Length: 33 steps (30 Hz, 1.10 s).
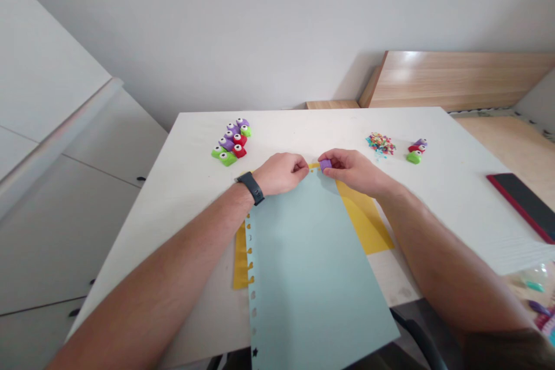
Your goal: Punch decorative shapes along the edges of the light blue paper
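The right hand (353, 169) pinches a small purple block (325, 166) at the far edge of the pale blue paper sheet (307, 243); just left, the left hand (280, 173) curls closed, its hold unclear.

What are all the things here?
Table: one, white, centre
Top sheet: one, pale blue-green, centre
Under sheet: one or more, yellow, beneath
Held punch: one, purple, sheet's far edge
Left punches: about nine, purple, green, red, left
Right punches: three, purple, red, green, right
Confetti: one pile, mixed, back right
Slab: one, dark and red, right
Headboard: one, brown, back right
Cabinet: one, white, left
Wall: one, grey, behind
Small items: several, mixed, lower right
Watch: one, black, left wrist
Left hand: one, at sheet's far edge
Right hand: one, around held punch
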{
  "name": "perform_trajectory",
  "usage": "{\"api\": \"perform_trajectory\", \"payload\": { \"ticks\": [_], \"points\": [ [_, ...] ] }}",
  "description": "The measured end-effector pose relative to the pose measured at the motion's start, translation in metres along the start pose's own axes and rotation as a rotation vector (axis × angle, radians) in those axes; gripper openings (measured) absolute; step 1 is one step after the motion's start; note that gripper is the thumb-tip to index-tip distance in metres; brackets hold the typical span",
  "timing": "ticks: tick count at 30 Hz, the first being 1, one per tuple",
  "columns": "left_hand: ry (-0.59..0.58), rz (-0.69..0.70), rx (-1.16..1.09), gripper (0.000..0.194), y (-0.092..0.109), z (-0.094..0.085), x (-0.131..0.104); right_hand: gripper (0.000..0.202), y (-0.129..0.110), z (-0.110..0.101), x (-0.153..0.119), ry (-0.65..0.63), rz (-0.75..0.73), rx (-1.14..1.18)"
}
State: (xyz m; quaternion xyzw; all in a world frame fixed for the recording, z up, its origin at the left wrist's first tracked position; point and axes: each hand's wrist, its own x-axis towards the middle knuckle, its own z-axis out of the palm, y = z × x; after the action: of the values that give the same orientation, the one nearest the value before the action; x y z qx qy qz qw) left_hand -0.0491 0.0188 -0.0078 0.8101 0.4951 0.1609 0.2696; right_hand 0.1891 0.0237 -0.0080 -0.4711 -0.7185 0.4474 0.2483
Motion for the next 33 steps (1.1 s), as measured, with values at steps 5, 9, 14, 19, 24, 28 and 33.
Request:
{"api": "perform_trajectory", "payload": {
  "ticks": [5, 9, 14, 19, 24, 28, 33],
  "points": [
    [0.002, -0.001, 0.007, 0.026, 0.0011, -0.0005, -0.0004, 0.028, -0.0012, -0.0008, -0.0010, -0.012, -0.019, 0.043],
    [0.000, -0.006, -0.005, 0.024, 0.0015, -0.0006, -0.0008, 0.028, -0.0014, -0.0014, -0.0014, -0.035, -0.022, 0.060],
    [0.010, 0.008, -0.004, 0.024, 0.0004, 0.0005, -0.0003, 0.028, -0.0029, -0.0010, -0.0026, -0.052, -0.028, 0.056],
    [0.012, 0.016, -0.009, 0.025, 0.0007, 0.0003, -0.0006, 0.030, -0.0049, 0.0015, -0.0033, -0.042, -0.026, 0.083],
    [0.015, 0.023, -0.011, 0.025, 0.0011, 0.0000, -0.0009, 0.033, -0.0038, 0.0038, -0.0020, -0.045, -0.004, 0.130],
    [0.010, 0.028, -0.010, 0.025, 0.0012, 0.0004, -0.0008, 0.035, -0.0027, 0.0038, -0.0018, -0.065, 0.018, 0.141],
    [0.004, 0.027, 0.006, 0.026, 0.0026, -0.0003, -0.0011, 0.035, -0.0047, 0.0034, -0.0027, -0.100, 0.037, 0.187]
  ]
}}
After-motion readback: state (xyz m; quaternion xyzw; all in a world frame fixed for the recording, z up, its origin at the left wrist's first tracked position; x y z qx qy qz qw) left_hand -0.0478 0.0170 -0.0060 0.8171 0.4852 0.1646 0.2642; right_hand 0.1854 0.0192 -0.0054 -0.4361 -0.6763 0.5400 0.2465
